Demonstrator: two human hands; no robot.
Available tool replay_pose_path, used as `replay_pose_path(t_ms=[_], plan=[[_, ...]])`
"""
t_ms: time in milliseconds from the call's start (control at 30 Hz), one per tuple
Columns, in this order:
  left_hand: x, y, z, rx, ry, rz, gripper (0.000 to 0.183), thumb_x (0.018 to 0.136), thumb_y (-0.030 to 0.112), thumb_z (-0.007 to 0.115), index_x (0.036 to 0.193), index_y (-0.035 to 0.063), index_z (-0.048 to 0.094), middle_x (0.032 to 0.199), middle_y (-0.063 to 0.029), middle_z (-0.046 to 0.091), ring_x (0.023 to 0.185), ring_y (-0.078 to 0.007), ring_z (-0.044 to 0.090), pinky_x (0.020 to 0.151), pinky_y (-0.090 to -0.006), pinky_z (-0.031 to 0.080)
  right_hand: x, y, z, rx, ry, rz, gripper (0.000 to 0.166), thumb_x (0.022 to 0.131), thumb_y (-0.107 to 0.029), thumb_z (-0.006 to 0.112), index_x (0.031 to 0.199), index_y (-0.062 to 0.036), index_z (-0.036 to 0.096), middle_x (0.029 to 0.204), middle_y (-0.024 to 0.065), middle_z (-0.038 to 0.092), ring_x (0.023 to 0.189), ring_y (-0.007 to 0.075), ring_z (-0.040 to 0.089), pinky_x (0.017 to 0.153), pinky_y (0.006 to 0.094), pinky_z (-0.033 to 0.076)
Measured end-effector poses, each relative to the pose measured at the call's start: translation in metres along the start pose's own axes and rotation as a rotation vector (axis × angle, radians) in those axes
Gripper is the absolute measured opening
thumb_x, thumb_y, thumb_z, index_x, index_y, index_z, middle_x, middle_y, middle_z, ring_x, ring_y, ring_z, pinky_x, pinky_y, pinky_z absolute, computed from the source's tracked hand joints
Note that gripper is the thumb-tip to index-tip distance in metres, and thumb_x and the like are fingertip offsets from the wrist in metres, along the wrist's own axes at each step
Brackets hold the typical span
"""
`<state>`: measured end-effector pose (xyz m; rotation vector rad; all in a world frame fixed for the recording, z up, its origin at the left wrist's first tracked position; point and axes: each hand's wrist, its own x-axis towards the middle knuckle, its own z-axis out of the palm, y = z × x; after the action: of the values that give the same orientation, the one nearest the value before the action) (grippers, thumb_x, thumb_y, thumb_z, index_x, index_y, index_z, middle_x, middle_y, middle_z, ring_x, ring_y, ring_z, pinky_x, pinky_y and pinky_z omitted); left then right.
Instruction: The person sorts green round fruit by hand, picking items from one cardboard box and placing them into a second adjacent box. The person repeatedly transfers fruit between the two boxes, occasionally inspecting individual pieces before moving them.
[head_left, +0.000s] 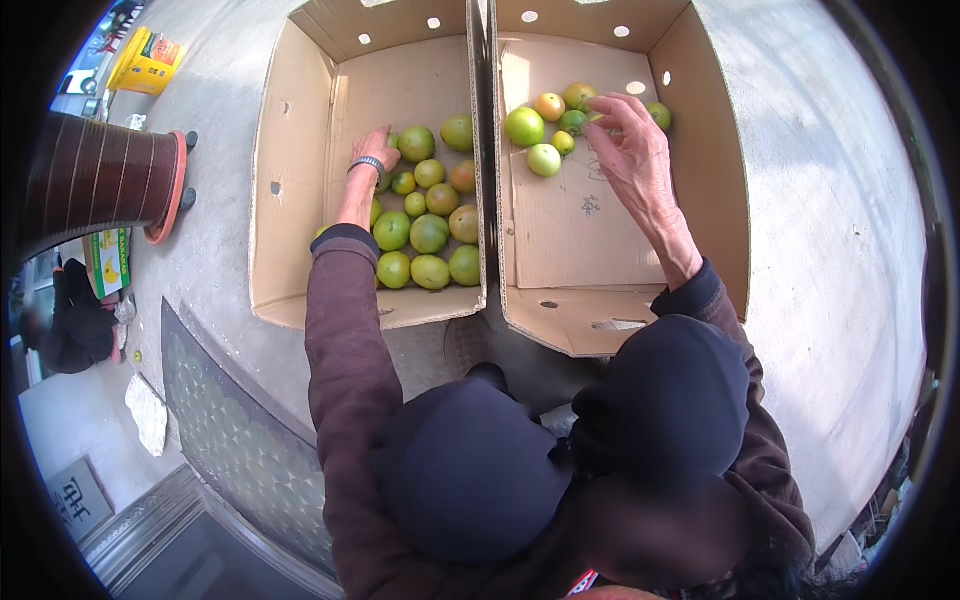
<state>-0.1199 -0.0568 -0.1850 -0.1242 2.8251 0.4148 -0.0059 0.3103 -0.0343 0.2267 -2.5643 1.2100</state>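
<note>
In the left cardboard box (292, 225), my left hand (377, 146) reaches down among green tomatoes, a dark band at its wrist. Its fingertips are at a small green tomato (393, 141), mostly hidden, beside a larger green tomato (417, 143). Whether the fingers grip it is not visible. My right hand (634, 142) is over the right cardboard box (709, 180), thumb and fingers apart, with no tomato clearly held. Below and left of its fingertips are a dark green tomato (574, 122), an orange-tinged tomato (550, 106) and several others. Part of that group is hidden behind the hand.
Both boxes stand side by side on concrete ground (817, 225), before my knees (480, 472). To the left are a large brown pot (97, 180) on a wheeled base, a yellow bucket (146, 64), a patterned mat (247, 420) and a person in dark clothing (79, 322).
</note>
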Motion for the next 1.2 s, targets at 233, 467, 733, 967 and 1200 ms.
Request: replay_pose_path(t_ms=[233,467,733,967,1200], plan=[[-0.022,0.049,-0.074,-0.598,0.412,0.110,0.069,0.070,0.012,0.071,0.132,0.0004,0.041,0.121,-0.0250,0.052,0.107,-0.0304,0.056,0.093,-0.0370,0.044,-0.027,0.064,0.055,-0.372,-0.431,-0.053,0.026,0.076,-0.012,0.060,0.097,-0.0058,0.048,0.094,0.0178,0.053,0.078,0.0362,0.061,0.065,0.0447,0.051],[-0.129,0.126,-0.082,-1.353,0.224,0.184,0.044,0.081,0.009,0.067,0.119,-0.0035,0.048,0.096,-0.0156,0.062,0.073,-0.0180,0.065,0.059,-0.0239,0.054,-0.019,0.072,0.106,-0.509,-0.433,-0.160,0.030,0.068,-0.008,0.060,0.094,0.0010,0.049,0.092,0.0191,0.052,0.071,0.0346,0.063,0.060,0.0439,0.051],[-0.143,0.144,-0.082,-1.449,-0.048,0.380,0.020,0.087,0.014,0.062,0.101,-0.0004,0.060,0.079,-0.0070,0.065,0.059,-0.0091,0.060,0.049,-0.0185,0.047,-0.016,0.067,0.087,-0.379,-0.412,0.027,0.046,0.064,-0.025,0.066,0.099,0.0007,0.050,0.095,0.0213,0.058,0.080,0.0364,0.061,0.070,0.0441,0.050],[-0.167,0.156,-0.103,-1.479,-0.297,0.392,0.044,0.093,0.033,0.053,0.120,-0.0013,0.051,0.095,-0.0100,0.062,0.071,-0.0130,0.062,0.060,-0.0245,0.052,0.010,-0.074,0.012,0.258,-0.009,0.017,0.048,0.071,-0.014,0.070,0.112,-0.0015,0.051,0.105,0.0133,0.057,0.073,0.0197,0.063,0.061,0.0314,0.051],[-0.184,0.180,-0.100,-1.963,-0.178,0.445,0.032,0.096,0.029,0.046,0.116,0.0051,0.052,0.109,-0.0069,0.057,0.102,-0.0198,0.057,0.086,-0.0377,0.049,0.001,-0.096,0.019,-0.109,-0.020,-0.551,0.053,0.073,-0.011,0.070,0.122,-0.0122,0.050,0.117,0.0136,0.052,0.081,0.0268,0.062,0.067,0.0322,0.050]])
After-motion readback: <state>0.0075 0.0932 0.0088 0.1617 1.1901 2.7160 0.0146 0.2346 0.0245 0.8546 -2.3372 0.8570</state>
